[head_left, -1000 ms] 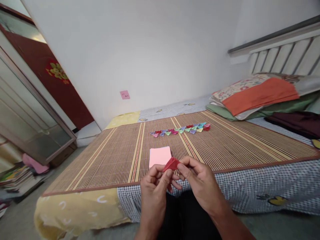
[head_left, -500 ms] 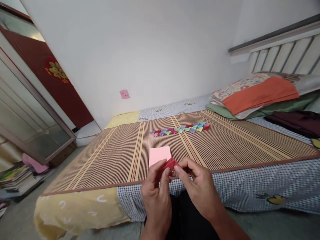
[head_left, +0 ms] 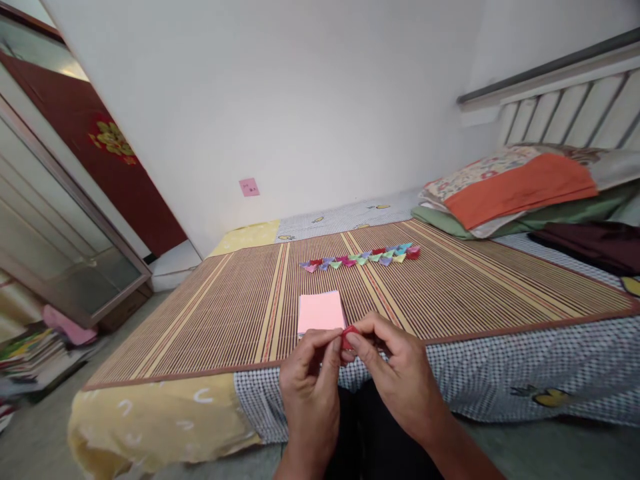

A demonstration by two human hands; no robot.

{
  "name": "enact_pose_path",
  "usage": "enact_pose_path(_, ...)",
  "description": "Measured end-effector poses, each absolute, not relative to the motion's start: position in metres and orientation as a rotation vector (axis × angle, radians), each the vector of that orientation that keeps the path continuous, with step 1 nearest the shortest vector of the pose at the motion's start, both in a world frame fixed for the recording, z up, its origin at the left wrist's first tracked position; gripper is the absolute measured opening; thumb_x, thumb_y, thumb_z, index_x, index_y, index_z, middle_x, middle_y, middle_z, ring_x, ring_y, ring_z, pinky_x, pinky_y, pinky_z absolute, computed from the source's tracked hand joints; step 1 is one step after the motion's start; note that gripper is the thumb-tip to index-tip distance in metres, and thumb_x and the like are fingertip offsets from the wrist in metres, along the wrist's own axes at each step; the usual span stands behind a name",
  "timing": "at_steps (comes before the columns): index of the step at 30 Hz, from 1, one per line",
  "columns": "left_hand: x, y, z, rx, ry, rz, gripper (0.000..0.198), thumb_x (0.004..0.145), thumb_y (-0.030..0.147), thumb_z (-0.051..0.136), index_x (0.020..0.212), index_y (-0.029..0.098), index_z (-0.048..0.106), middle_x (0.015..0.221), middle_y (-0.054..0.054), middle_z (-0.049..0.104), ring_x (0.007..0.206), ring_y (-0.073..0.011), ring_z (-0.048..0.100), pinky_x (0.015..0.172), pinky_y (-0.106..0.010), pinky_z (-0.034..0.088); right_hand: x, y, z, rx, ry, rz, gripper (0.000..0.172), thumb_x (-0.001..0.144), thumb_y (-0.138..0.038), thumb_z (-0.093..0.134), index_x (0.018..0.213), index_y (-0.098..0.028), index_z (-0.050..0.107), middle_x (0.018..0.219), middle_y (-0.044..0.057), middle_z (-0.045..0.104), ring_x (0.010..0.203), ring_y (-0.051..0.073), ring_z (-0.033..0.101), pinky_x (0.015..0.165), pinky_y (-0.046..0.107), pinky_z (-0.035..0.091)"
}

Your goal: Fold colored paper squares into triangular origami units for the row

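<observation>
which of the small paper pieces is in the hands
The red paper piece, pinched between left hand and right hand; the other small pieces lie in a multicoloured row on the striped mat.

A bed before me, against a pale wall.
To my left I see a red door, a framed glass panel and grey floor; to my right, a white radiator behind piled pillows. Soft light brightens the wall's middle.
</observation>
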State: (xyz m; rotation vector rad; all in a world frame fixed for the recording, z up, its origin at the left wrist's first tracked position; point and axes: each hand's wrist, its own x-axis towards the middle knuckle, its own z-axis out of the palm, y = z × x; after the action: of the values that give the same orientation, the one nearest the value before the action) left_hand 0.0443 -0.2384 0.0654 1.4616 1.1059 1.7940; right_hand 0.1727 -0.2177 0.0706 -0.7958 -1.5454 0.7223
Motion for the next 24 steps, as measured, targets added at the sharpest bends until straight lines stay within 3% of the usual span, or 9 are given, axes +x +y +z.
enact_pose_path(6,0.0388,-0.2344,0.0685,1.268,1.033,1.675,0.012,0.090,0.028,0.072,0.089,0.017,0.076,0.071,-0.002,0.071,0.066,-0.0140,0.066,0.067,-0.025,0.055,0.1738,-0.2176,0.0761,-0.787,-1.569,0.754,0.018,0.097,-0.028,0.060,0.083,-0.020,0.066,0.075,0.001,0.067,0.068,0.015,0.064,0.062,0.025,0.050)
enact_pose_path(12,0.0396,-0.2387,0.0686,1.402,1.078,1.633,0.012,0.092,0.028,0.069,0.091,0.018,0.075,0.075,-0.002,0.072,0.069,-0.0146,0.067,0.068,-0.025,0.055,0.1745,-0.2180,0.0776,-0.816,-1.576,0.641,0.025,0.098,-0.027,0.056,0.073,-0.021,0.059,0.068,-0.001,0.059,0.063,0.015,0.056,0.059,0.026,0.046)
enact_pose_path(16,0.0424,-0.2377,0.0695,1.267,1.041,1.575,0.020,0.082,0.028,0.079,0.099,0.019,0.072,0.081,-0.003,0.075,0.073,-0.0165,0.071,0.070,-0.027,0.057,0.1775,-0.2155,0.0729,-0.802,-1.508,0.746,0.025,0.099,-0.030,0.055,0.077,-0.020,0.059,0.070,-0.001,0.057,0.064,0.014,0.055,0.058,0.024,0.046)
enact_pose_path(18,0.0433,-0.2369,0.0706,1.243,1.021,1.491,0.021,0.080,0.029,0.081,0.093,0.017,0.072,0.076,-0.003,0.075,0.069,-0.0161,0.070,0.066,-0.025,0.054,0.1784,-0.2147,0.0704,-0.798,-1.486,0.820,0.025,0.099,-0.033,0.056,0.078,-0.020,0.059,0.071,-0.001,0.057,0.063,0.013,0.055,0.058,0.024,0.046)
enact_pose_path(21,0.0435,-0.2377,0.0723,1.285,1.005,1.427,0.019,0.085,0.033,0.075,0.080,0.015,0.070,0.068,-0.004,0.073,0.062,-0.0144,0.067,0.056,-0.022,0.047,0.1774,-0.2158,0.0693,-0.734,-1.470,0.964,0.026,0.100,-0.035,0.056,0.079,-0.021,0.057,0.069,-0.002,0.055,0.056,0.012,0.053,0.052,0.023,0.045)
enact_pose_path(24,0.0430,-0.2397,0.0730,1.322,0.996,1.418,0.022,0.091,0.034,0.069,0.079,0.016,0.070,0.069,-0.004,0.074,0.061,-0.0141,0.066,0.057,-0.022,0.045,0.1765,-0.2173,0.0703,-0.713,-1.467,0.986,0.027,0.101,-0.035,0.055,0.078,-0.021,0.056,0.064,-0.004,0.052,0.053,0.011,0.051,0.049,0.023,0.043)
